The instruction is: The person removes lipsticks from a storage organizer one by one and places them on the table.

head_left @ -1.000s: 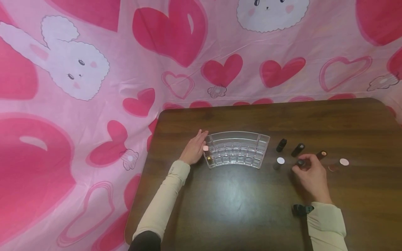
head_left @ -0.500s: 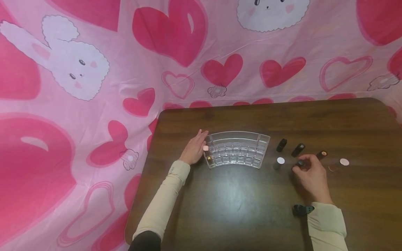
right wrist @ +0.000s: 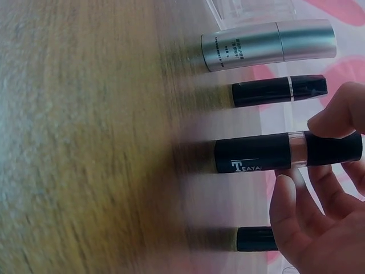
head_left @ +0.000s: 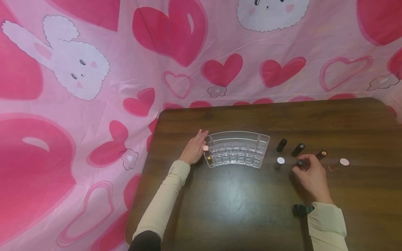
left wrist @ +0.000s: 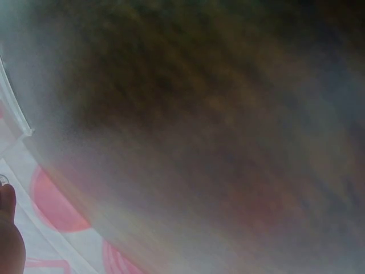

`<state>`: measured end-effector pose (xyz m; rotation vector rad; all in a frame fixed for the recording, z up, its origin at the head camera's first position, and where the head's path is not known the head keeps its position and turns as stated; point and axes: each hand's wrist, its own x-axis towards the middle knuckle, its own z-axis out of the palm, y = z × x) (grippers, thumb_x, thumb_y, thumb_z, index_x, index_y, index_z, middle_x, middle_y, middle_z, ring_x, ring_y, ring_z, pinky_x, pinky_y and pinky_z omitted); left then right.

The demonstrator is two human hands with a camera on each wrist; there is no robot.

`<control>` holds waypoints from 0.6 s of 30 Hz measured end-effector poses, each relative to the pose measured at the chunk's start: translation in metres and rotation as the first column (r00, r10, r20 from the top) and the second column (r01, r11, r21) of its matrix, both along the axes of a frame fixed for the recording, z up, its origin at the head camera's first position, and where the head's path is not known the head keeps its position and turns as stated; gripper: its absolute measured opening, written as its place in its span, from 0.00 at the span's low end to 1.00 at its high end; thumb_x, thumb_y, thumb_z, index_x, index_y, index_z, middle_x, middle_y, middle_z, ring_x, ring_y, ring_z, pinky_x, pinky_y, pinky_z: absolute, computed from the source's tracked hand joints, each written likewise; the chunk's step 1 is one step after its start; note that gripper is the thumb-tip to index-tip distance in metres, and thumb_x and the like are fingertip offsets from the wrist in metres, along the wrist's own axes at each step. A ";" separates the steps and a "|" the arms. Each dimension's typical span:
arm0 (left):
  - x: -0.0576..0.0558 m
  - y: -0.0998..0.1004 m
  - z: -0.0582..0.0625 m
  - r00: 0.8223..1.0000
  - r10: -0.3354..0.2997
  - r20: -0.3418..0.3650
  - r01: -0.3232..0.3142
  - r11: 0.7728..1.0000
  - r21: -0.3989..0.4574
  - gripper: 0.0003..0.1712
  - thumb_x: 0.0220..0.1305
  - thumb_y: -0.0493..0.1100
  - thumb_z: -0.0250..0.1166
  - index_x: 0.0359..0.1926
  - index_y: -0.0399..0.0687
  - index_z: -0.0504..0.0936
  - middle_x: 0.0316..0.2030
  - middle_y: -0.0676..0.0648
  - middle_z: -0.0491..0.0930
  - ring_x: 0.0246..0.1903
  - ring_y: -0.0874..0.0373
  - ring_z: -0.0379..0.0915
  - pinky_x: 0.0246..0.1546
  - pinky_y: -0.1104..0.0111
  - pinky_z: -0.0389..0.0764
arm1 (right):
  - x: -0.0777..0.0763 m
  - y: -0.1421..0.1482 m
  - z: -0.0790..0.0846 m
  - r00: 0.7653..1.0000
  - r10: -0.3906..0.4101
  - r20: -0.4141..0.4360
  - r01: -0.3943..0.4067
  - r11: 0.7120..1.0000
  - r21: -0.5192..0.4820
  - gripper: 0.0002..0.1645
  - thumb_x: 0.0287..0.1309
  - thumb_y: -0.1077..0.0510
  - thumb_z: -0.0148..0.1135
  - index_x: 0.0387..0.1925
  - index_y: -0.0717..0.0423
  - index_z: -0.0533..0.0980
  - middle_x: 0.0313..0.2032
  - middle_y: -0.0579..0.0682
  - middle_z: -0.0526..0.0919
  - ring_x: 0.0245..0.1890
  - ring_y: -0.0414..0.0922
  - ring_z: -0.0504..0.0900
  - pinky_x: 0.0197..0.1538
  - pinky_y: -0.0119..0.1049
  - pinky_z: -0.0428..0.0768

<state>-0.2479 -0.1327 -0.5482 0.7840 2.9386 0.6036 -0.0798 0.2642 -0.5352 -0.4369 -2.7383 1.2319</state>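
My left hand (head_left: 194,148) rests with straight fingers against the left end of a clear acrylic organizer (head_left: 237,134) with many small compartments. At that same end, a tube with a pink top (head_left: 206,148) and one with a gold top (head_left: 209,159) stand in it. To the right, the thumb and fingers of my right hand (head_left: 315,177) pinch the upper part of a black lipstick tube (right wrist: 251,154) lettered "TEAYA", which stands upright on the table. The left wrist view is mostly a dark blur, with part of a hand (left wrist: 10,237) at its left edge.
Around the right hand stand a silver tube (right wrist: 268,45), two black tubes (head_left: 281,145) behind, a black tube with a copper-coloured top (head_left: 322,154) and a pale-topped tube (head_left: 344,162). A heart-patterned cloth (head_left: 251,45) hangs behind the brown table (head_left: 232,209).
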 end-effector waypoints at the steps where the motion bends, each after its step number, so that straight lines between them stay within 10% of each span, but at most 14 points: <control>1: 0.000 0.000 0.000 1.000 0.000 -0.002 0.000 1.000 0.000 0.31 0.74 0.49 0.46 0.75 0.55 0.55 0.75 0.52 0.55 0.76 0.58 0.40 0.73 0.55 0.57 | 0.000 0.000 0.000 1.000 0.001 -0.003 -0.001 1.000 0.003 0.22 0.57 0.61 0.60 0.52 0.65 0.68 0.45 0.66 0.77 0.34 0.47 0.74 0.30 0.24 0.67; 18: -0.001 0.000 0.000 0.999 -0.013 -0.031 0.014 1.000 0.007 0.30 0.74 0.47 0.47 0.74 0.52 0.57 0.73 0.49 0.58 0.76 0.56 0.43 0.72 0.54 0.59 | 0.002 0.001 0.013 0.998 0.049 -0.042 -0.048 0.999 0.018 0.26 0.59 0.59 0.61 0.56 0.67 0.67 0.53 0.68 0.71 0.48 0.62 0.72 0.42 0.43 0.72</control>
